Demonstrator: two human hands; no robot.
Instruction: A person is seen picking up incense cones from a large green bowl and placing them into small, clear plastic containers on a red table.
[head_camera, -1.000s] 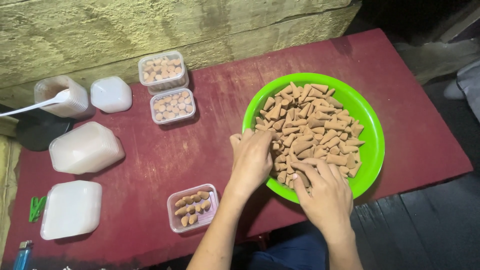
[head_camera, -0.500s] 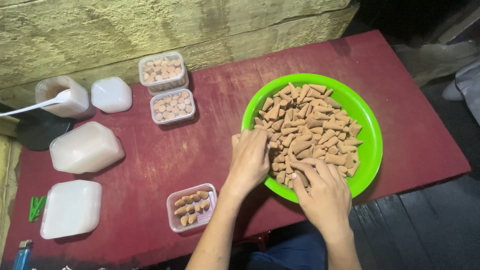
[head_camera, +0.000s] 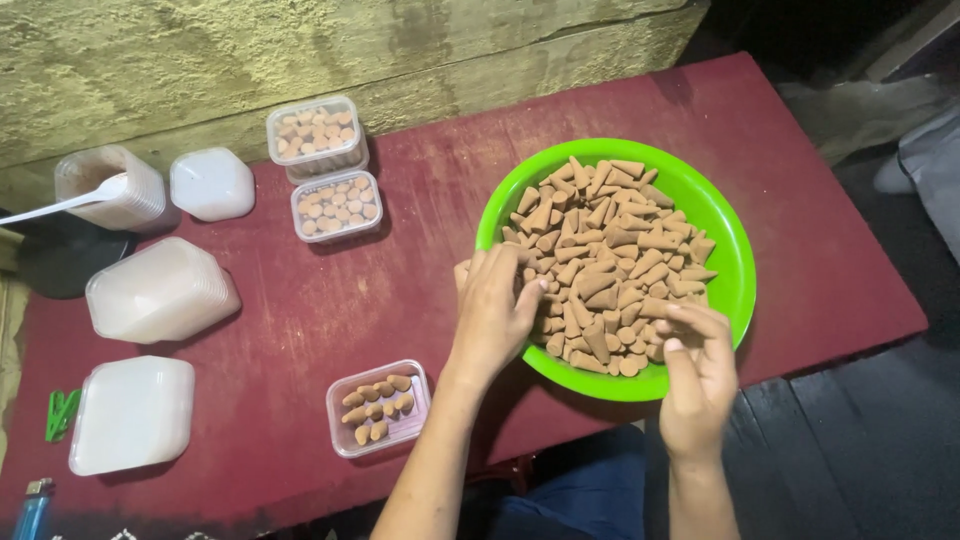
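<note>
A bright green bowl (head_camera: 722, 238) sits on the dark red table (head_camera: 420, 290), heaped with brown incense cones (head_camera: 610, 265). My left hand (head_camera: 495, 310) rests over the bowl's left rim, fingers curled among the cones and gripping some. My right hand (head_camera: 698, 375) is at the bowl's near rim, fingertips pinching cones at the pile's edge. A small clear box (head_camera: 378, 407), partly filled with cones laid in rows, stands just left of my left forearm.
Two filled clear boxes (head_camera: 318, 135) (head_camera: 337, 205) stand at the back. Stacks of empty boxes and lids (head_camera: 160, 290) (head_camera: 130, 413) (head_camera: 210, 183), a jar with a white spoon (head_camera: 110, 190), a green clip (head_camera: 62, 412) and a lighter (head_camera: 32, 510) lie left. A concrete ledge (head_camera: 350, 50) runs behind.
My left hand has slid right, further over the bowl's rim into the cones. My right hand has closed its fingers on cones at the near edge.
</note>
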